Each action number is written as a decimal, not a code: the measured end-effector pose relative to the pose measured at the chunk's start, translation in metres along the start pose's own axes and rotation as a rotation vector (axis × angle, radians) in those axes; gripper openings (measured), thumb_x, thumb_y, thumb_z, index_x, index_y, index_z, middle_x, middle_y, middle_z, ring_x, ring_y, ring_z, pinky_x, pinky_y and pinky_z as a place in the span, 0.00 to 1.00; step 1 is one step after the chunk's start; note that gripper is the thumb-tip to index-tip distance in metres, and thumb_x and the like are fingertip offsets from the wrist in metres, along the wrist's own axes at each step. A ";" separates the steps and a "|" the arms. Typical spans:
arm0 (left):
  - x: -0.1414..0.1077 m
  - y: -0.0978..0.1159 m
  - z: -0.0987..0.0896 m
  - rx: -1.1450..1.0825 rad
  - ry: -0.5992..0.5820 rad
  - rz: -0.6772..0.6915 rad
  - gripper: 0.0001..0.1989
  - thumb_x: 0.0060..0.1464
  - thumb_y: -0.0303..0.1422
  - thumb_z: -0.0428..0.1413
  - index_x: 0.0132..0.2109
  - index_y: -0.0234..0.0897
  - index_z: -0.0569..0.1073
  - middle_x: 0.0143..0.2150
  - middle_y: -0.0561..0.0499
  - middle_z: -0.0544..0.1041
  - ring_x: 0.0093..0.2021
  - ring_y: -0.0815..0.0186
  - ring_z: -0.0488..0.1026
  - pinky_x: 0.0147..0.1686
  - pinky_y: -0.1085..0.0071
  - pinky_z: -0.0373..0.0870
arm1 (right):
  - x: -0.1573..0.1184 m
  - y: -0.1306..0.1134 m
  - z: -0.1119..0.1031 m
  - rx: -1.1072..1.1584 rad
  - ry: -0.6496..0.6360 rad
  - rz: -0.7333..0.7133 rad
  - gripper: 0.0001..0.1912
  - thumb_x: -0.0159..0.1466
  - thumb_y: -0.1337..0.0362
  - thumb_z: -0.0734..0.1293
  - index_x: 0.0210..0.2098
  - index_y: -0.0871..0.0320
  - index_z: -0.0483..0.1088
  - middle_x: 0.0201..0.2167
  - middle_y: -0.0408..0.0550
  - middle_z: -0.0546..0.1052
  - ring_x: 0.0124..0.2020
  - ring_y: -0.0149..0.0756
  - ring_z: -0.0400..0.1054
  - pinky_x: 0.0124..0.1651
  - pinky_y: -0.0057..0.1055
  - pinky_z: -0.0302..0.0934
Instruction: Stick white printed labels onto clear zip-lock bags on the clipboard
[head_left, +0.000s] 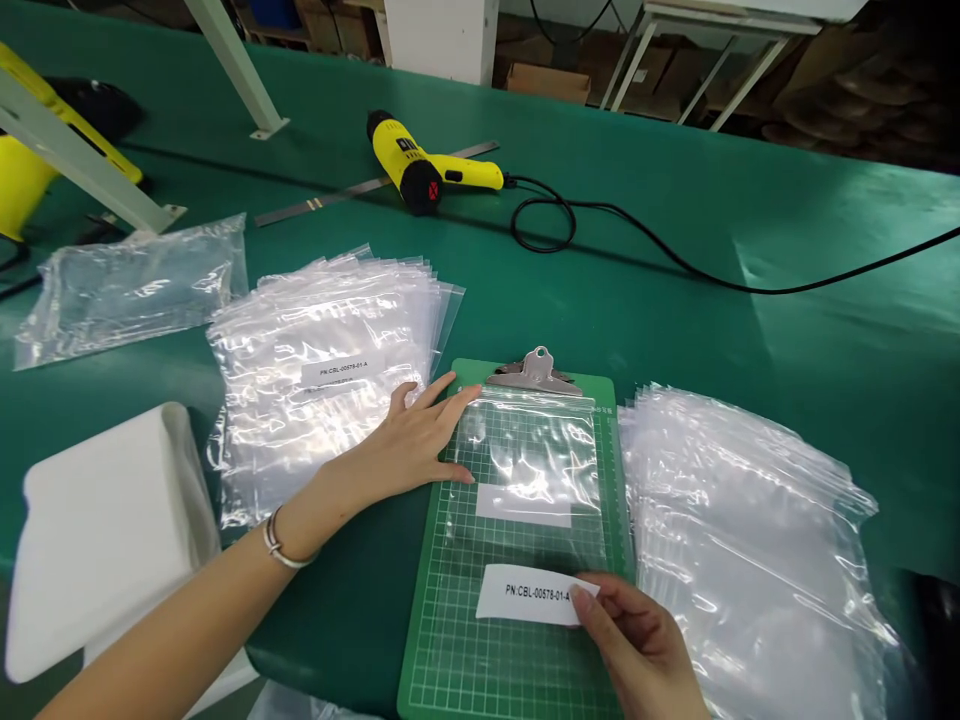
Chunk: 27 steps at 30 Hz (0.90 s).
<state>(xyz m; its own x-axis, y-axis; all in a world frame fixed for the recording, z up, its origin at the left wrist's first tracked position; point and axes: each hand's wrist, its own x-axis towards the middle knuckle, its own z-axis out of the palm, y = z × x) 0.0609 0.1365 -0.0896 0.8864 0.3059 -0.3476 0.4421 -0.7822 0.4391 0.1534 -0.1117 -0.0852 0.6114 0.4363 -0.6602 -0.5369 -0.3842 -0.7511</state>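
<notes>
A green gridded clipboard (517, 670) with a metal clip (536, 372) lies in front of me. On its upper part rests a clear zip-lock bag (525, 440), and a blank white rectangle (523, 506) shows at the bag's middle. My left hand (412, 440) has its fingers spread, the tips touching the bag's upper left edge. Between thumb and fingers, my right hand (637, 640) pinches the right end of a white label (525, 594) printed "PN:CBL-00578-01-A". The label is over the board, near the bag's lower edge.
Labelled clear bags (322, 330) are stacked on the left, more bags (757, 560) on the right. A yellow heat gun (409, 165) lies across a metal ruler (337, 195), its black cable (675, 262) running right. A white roll (112, 530) and a white frame leg (236, 65) stand left.
</notes>
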 end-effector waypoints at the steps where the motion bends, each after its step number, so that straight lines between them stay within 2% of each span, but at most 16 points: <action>1: 0.000 0.000 0.000 0.005 -0.003 0.005 0.45 0.46 0.59 0.42 0.65 0.48 0.35 0.65 0.44 0.56 0.70 0.56 0.34 0.63 0.40 0.38 | 0.000 0.000 0.000 -0.005 0.003 0.002 0.18 0.44 0.49 0.75 0.24 0.57 0.76 0.20 0.45 0.73 0.26 0.31 0.64 0.31 0.20 0.58; 5: 0.001 -0.002 -0.001 0.075 -0.019 0.039 0.41 0.48 0.58 0.40 0.65 0.52 0.36 0.69 0.53 0.43 0.69 0.53 0.35 0.63 0.40 0.39 | 0.002 0.004 -0.006 -0.032 0.005 0.017 0.18 0.46 0.49 0.74 0.26 0.57 0.76 0.21 0.45 0.73 0.27 0.33 0.64 0.32 0.22 0.60; 11: 0.004 0.000 0.000 0.202 -0.032 0.052 0.35 0.52 0.55 0.39 0.64 0.55 0.39 0.68 0.61 0.37 0.69 0.51 0.35 0.62 0.37 0.41 | 0.004 0.007 -0.009 -0.042 -0.011 0.011 0.18 0.47 0.49 0.73 0.27 0.57 0.76 0.21 0.45 0.72 0.27 0.33 0.66 0.33 0.23 0.62; 19: 0.006 0.001 0.002 0.227 -0.002 0.057 0.34 0.53 0.53 0.41 0.65 0.53 0.41 0.69 0.58 0.40 0.68 0.49 0.38 0.63 0.39 0.39 | 0.002 -0.001 -0.001 -0.001 0.023 -0.001 0.18 0.44 0.49 0.75 0.25 0.58 0.76 0.21 0.46 0.76 0.25 0.31 0.68 0.31 0.21 0.64; 24: 0.007 -0.002 0.003 0.213 -0.028 0.071 0.45 0.44 0.59 0.47 0.65 0.52 0.38 0.69 0.56 0.38 0.68 0.45 0.36 0.62 0.38 0.37 | 0.008 0.005 -0.009 0.015 -0.034 0.017 0.17 0.45 0.52 0.76 0.26 0.60 0.76 0.22 0.49 0.77 0.26 0.35 0.70 0.31 0.25 0.67; 27: 0.007 -0.003 0.003 0.203 -0.045 0.075 0.47 0.42 0.60 0.48 0.65 0.52 0.38 0.69 0.55 0.37 0.68 0.45 0.35 0.62 0.39 0.37 | 0.011 0.011 -0.015 0.037 -0.010 -0.002 0.15 0.46 0.54 0.76 0.27 0.58 0.77 0.24 0.48 0.77 0.26 0.35 0.70 0.32 0.26 0.68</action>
<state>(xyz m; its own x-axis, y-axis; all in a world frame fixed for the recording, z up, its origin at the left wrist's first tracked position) 0.0658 0.1395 -0.0960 0.9067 0.2215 -0.3589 0.3342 -0.8964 0.2912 0.1630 -0.1228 -0.1005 0.6070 0.4452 -0.6583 -0.5565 -0.3532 -0.7520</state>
